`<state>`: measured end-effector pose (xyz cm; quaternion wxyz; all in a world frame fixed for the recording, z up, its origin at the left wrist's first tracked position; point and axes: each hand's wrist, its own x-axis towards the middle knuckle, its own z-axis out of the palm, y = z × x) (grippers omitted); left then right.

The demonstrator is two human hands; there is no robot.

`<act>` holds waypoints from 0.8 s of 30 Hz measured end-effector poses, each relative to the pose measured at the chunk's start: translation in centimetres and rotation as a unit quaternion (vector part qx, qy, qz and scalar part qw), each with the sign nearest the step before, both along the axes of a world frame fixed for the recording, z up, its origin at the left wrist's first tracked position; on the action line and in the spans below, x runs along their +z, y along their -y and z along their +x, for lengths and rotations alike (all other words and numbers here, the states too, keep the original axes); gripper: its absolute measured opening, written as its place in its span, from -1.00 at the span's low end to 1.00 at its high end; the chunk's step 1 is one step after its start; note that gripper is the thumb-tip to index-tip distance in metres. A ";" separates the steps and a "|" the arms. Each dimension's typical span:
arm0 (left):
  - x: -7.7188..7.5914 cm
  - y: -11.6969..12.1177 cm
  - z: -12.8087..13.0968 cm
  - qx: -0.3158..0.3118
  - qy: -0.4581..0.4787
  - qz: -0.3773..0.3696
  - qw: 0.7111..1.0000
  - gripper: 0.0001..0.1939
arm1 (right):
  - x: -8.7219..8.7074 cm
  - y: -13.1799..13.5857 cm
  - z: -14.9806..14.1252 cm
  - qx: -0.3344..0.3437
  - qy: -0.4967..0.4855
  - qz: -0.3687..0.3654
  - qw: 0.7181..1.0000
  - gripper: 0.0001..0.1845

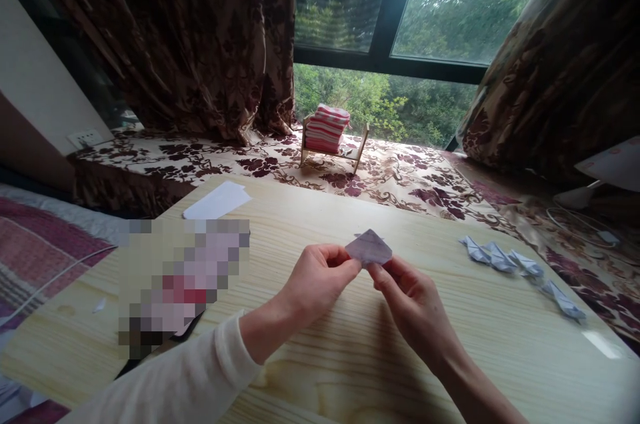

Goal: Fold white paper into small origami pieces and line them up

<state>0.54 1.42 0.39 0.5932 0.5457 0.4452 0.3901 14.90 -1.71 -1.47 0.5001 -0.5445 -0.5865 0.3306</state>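
Note:
A small folded piece of paper (370,247), whitish-lilac with faint lines and a pointed top, is held up above the wooden table (300,371). My left hand (323,281) pinches its lower left edge between thumb and fingers. On the lower right corner, my right hand (407,291) grips it the same way, the two thumbs almost meeting below it. Several folded white paper shapes (500,257) lie in a slanting row at the table's right side. At the far left edge rests a stack of white paper strips (217,200).
A blurred-out object (185,284) lies left of my arms. Near it is a paper scrap (99,305). Beyond the table, a small wooden stand (356,161) with folded striped cloths (327,127) sits on the flowered window seat. A white lamp (610,164) stands at right.

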 end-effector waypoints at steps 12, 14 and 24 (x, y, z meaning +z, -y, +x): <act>-0.1 1.1 0.3 -0.018 -0.004 0.061 0.998 -0.80 | -0.4 0.2 -0.8 0.040 -0.105 -0.025 0.993 -0.75; 0.0 1.3 0.3 -0.018 -0.016 0.068 0.997 -0.79 | -0.3 0.3 -1.0 0.040 -0.128 -0.032 0.990 -0.76; 0.6 -1.0 -1.6 -0.059 -0.021 -0.031 0.998 -0.67 | -0.1 -0.2 0.1 0.027 -0.110 -0.166 0.980 -0.58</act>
